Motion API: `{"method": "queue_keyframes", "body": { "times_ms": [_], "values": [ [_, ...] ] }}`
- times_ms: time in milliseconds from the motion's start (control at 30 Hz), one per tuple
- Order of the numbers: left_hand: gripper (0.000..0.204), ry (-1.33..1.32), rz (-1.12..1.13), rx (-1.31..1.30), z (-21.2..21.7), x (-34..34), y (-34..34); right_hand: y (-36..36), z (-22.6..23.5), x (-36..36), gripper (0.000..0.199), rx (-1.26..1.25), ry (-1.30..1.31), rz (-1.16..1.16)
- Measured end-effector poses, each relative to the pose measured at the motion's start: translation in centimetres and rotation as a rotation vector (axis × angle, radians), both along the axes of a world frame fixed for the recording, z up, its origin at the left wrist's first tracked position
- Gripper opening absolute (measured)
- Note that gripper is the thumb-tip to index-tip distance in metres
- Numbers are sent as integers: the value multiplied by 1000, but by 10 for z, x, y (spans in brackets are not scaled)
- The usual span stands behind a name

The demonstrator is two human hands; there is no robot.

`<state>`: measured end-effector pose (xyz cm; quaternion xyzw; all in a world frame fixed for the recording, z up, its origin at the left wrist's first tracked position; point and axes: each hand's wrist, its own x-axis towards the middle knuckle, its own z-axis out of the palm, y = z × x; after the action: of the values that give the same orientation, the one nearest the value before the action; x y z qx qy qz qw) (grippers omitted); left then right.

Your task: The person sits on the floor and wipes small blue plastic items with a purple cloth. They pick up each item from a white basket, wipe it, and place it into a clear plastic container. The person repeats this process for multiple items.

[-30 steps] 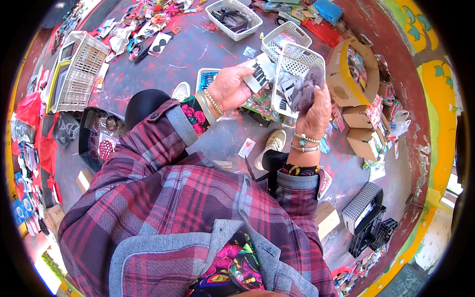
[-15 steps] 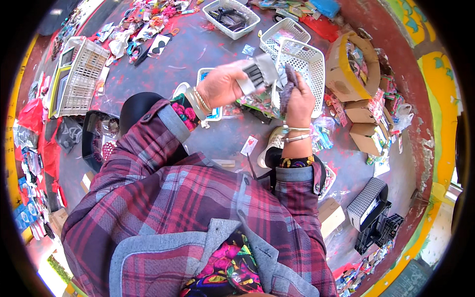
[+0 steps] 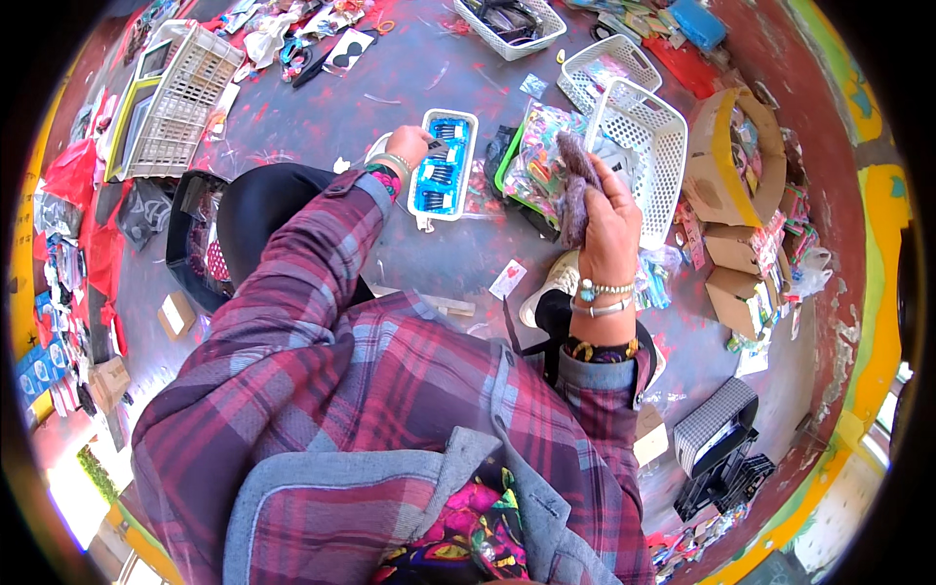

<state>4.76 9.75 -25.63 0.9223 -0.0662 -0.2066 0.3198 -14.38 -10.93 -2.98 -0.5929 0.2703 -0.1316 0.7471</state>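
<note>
My left hand (image 3: 409, 144) reaches over the left rim of a narrow white basket (image 3: 472, 146). Its fingers are pinched on a small dark grey piece (image 3: 437, 148), mostly hidden. Blue packs (image 3: 441, 175) with dark contents line this basket. Farther right, my right hand (image 3: 612, 216) is raised, closed round a fuzzy purple-brown cloth (image 3: 579, 195) that sticks out past the fingers. Behind that hand is a white perforated basket (image 3: 665, 146) with grey pieces in it. Left of the cloth lies a green-edged container (image 3: 531, 146) of colourful packets.
Two more white baskets stand at the back, one with dark items (image 3: 512, 24) and a smaller basket (image 3: 614, 68). An open cardboard box (image 3: 726, 156) is at the right. Leaning frames fill a white crate (image 3: 185, 107) at the left. A black bin (image 3: 190, 224) sits beside my left leg.
My left hand has moved left and down from the cloth to the narrow basket; the grey card with black strips no longer shows in full. My right hand still holds the cloth, slightly lower.
</note>
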Motion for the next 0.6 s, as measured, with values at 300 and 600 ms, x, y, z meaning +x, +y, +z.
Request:
{"method": "queue_keyframes", "body": {
  "times_ms": [300,600],
  "values": [
    [22,27,-48,-106,-97,2,-18,6,1,-2,38,148,163,68],
    [15,-57,-85,-289,-158,28,-6,14,1,10,36,233,281,142]
  ]
}}
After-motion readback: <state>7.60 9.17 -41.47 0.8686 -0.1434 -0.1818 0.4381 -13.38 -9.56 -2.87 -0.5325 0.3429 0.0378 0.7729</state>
